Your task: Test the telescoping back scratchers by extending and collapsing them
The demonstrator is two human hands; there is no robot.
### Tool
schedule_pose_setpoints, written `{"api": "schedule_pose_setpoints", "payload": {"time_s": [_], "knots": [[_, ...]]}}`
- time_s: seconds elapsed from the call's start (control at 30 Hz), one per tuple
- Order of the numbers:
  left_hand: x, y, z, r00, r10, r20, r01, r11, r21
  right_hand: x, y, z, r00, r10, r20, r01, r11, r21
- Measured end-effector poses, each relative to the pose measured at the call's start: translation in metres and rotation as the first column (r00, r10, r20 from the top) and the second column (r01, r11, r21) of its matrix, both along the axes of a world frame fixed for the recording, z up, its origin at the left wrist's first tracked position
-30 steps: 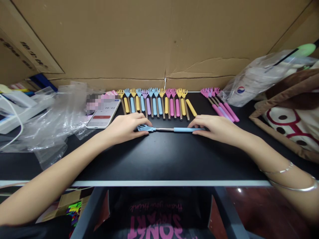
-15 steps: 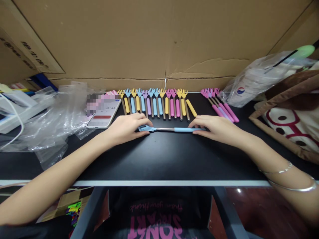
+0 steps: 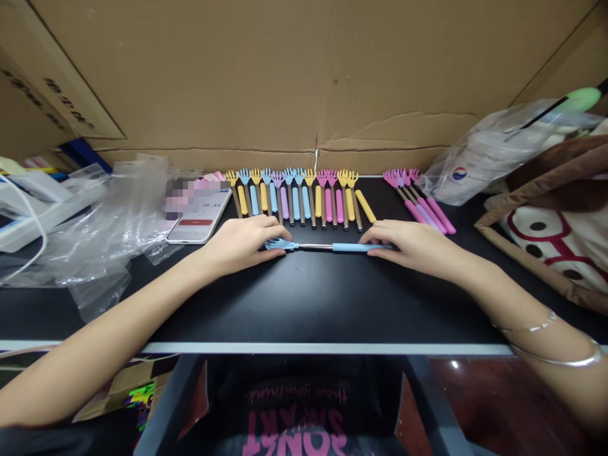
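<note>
A blue telescopic back scratcher [image 3: 327,246] lies across the black table [image 3: 304,297], pulled out with its metal rod showing. My left hand [image 3: 240,244] is closed on its claw end. My right hand [image 3: 411,244] is closed on its blue handle. Just behind them a row of several yellow, blue and pink scratchers [image 3: 297,199] lies side by side. Three pink scratchers [image 3: 420,199] lie apart to the right.
A phone [image 3: 198,215] showing a timer lies at the left, beside crumpled clear plastic bags [image 3: 95,228]. A cardboard wall [image 3: 304,82] closes the back. A plastic bag [image 3: 494,149] and a brown cloth bag [image 3: 555,221] sit at the right.
The phone timer has advanced by a second. Both hands and the blue scratcher stay almost still.
</note>
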State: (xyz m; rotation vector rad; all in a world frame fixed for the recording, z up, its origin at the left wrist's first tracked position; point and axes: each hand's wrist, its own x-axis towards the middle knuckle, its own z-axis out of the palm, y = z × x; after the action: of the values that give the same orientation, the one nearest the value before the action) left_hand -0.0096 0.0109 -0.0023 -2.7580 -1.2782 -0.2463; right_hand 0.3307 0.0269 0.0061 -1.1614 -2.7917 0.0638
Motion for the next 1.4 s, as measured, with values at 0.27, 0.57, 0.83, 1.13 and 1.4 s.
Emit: {"api": "schedule_pose_setpoints", "payload": {"time_s": [0.27, 0.57, 0.83, 1.13, 1.4], "knots": [[0.0, 0.001, -0.003, 1.0, -0.018, -0.008, 0.018, 1.0, 0.025, 0.001, 0.0, -0.001, 1.0, 0.005, 0.0, -0.005, 1.0, -0.001], [0.0, 0.001, -0.003, 0.999, -0.045, -0.008, 0.045, 0.997, 0.059, 0.001, -0.001, 0.0, 1.0, 0.003, 0.009, -0.003, 1.0, -0.011], [0.0, 0.0, -0.004, 1.0, -0.028, -0.001, 0.028, 0.999, 0.042, 0.002, 0.001, -0.001, 1.0, -0.001, -0.01, 0.001, 1.0, 0.011], [-0.001, 0.0, -0.004, 0.999, -0.035, -0.02, 0.036, 0.999, 0.039, 0.009, 0.006, 0.002, 0.997, -0.07, 0.018, 0.071, 0.997, -0.043], [0.0, -0.001, -0.002, 0.999, -0.025, -0.023, 0.026, 0.999, 0.03, 0.016, 0.007, 0.006, 0.99, -0.122, 0.065, 0.127, 0.989, -0.075]]}}
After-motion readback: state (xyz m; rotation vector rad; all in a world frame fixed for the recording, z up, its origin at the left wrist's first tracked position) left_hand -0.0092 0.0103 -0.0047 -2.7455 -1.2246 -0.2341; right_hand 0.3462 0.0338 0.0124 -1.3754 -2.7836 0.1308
